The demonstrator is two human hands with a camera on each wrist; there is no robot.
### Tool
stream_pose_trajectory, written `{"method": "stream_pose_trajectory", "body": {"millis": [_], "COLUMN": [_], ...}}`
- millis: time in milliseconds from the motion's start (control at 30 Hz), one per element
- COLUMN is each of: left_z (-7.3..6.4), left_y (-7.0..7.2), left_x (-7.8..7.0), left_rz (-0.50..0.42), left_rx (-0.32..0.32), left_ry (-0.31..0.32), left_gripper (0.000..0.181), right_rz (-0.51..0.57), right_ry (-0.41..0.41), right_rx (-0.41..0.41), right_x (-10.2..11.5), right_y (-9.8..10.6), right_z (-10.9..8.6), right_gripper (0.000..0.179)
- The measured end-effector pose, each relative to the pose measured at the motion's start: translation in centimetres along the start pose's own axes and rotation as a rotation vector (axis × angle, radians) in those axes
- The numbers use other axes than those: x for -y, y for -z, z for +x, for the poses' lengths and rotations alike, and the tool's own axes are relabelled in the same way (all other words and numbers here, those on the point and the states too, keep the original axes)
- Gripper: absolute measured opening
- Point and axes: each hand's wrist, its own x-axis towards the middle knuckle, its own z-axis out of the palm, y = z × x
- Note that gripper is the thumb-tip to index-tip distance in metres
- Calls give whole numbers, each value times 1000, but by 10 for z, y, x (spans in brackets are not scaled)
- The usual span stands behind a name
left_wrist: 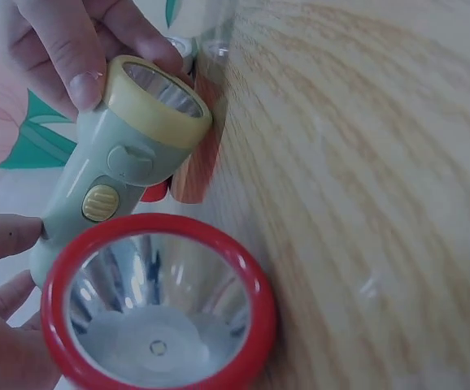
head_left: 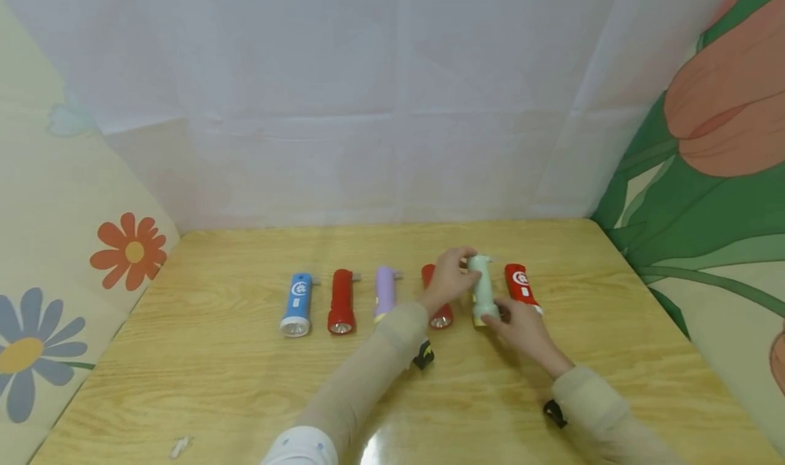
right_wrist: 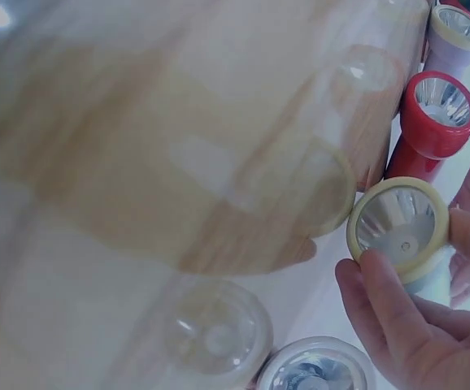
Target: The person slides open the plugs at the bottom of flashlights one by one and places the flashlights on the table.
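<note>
A mint-green flashlight (head_left: 483,291) with a cream lens rim lies between both hands, lens end toward the person. My left hand (head_left: 450,277) pinches its tail end, thumb on one side and fingers on the other in the left wrist view. Around the lens end, the thumb and fingers of my right hand (head_left: 524,328) grip it from the right. The yellow button (left_wrist: 101,203) faces the left wrist camera. Partly behind my left hand is a red flashlight (head_left: 440,316). Close by my right hand sits another red flashlight (head_left: 520,284) with a white emblem, its lens end partly covered.
Further left in the row are a blue flashlight (head_left: 297,307), a red flashlight (head_left: 341,301) and a purple flashlight (head_left: 385,291), partly behind my left sleeve. A small white scrap (head_left: 180,446) lies on the wooden table (head_left: 227,356) at front left. A white cloth (head_left: 368,144) hangs behind.
</note>
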Motion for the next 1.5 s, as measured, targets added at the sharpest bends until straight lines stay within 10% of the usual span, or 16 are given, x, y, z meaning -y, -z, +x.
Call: {"method": "stream_pose_trajectory", "body": {"millis": [600, 1067, 1500], "left_z": [13, 17, 16], "left_y": [-1, -3, -5], "left_x": [13, 19, 14], "left_rz": [34, 145, 249], "left_rx": [87, 104, 153], "left_ry": [125, 60, 126], "left_gripper": [44, 43, 43], "right_rz": [-37, -37, -4], "right_ry": [7, -57, -69], "right_rx": [-5, 7, 29], "right_x": [4, 7, 3], "right_y": [-1, 1, -3], "right_z": [6, 8, 11], "right_gripper": [30, 25, 27]}}
